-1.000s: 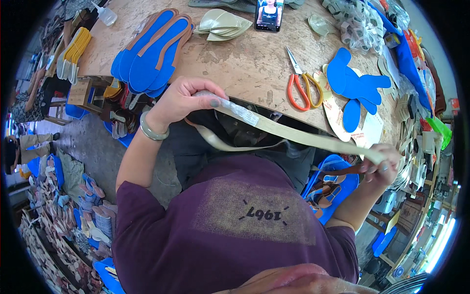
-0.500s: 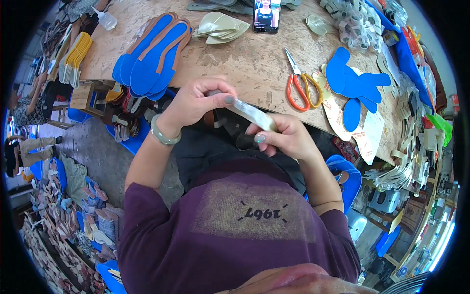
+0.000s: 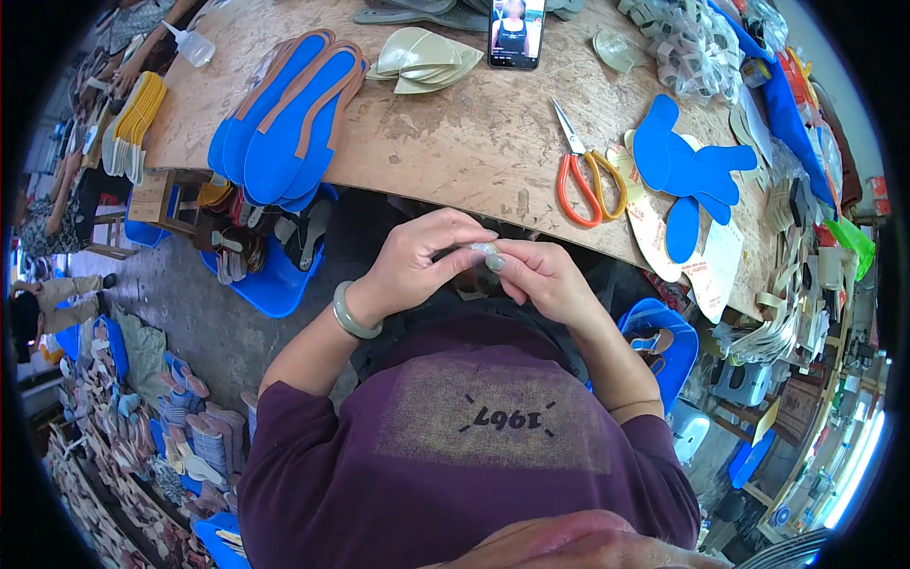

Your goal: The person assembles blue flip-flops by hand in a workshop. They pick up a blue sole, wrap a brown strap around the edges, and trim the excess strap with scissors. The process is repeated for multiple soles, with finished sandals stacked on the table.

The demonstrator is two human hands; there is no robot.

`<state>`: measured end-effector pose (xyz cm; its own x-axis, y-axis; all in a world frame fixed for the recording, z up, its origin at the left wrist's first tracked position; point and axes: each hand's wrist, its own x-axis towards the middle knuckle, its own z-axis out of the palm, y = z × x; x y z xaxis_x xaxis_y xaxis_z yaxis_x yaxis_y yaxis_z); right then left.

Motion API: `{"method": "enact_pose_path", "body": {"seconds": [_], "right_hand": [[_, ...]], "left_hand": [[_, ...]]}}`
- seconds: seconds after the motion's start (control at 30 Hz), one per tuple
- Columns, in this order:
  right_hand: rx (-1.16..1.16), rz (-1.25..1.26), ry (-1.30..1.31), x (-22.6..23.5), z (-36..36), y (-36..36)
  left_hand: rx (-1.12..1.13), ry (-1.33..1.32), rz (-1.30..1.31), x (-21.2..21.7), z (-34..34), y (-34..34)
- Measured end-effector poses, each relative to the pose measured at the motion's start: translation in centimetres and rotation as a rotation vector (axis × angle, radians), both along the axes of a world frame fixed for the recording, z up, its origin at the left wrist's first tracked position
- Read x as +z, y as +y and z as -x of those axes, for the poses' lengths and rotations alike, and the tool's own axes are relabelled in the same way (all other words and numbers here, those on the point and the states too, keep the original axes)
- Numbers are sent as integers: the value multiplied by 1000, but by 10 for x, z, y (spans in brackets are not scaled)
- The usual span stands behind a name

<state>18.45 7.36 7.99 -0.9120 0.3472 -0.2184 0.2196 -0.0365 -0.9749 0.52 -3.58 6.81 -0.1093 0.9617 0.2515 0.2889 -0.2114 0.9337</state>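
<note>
Just off the near table edge, my left hand and my right hand meet fingertip to fingertip. Between the thumbs and forefingers shows a bit of a pale, shiny strip, pinched by both hands. Most of it is hidden by my fingers, so its kind is not clear. On the table ahead of my right hand lie scissors, blades apart, with one orange and one yellowish handle. To the left, a fanned stack of blue insoles with brown edging reaches the table's near edge.
Blue sole-shaped pieces lie on the table at right. Pale curved sheets, a lit phone and a squeeze bottle are farther back. Blue bins stand below the table edge; another person's arm shows at far left.
My hands have come together and lower, closer to my body. The strip, stretched out between them before, is now mostly covered by my fingers.
</note>
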Motion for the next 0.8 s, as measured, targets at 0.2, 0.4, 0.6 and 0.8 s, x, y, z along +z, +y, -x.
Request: {"method": "enact_pose_path", "body": {"seconds": [0.2,0.4,0.6,0.8], "right_hand": [[-36,-83,-54,-10,0,-8],[-60,-103,-151,-27,-3,-10],[19,65,-199,-49,-8,-12],[168,103,-170,-49,-14,-13]], "left_hand": [[39,-178,164,-15,1,-2],[128,-61,259,-23,-8,-5],[234,-709,266,-43,-16,-8],[142,-1115,237,-47,-16,-13]]}}
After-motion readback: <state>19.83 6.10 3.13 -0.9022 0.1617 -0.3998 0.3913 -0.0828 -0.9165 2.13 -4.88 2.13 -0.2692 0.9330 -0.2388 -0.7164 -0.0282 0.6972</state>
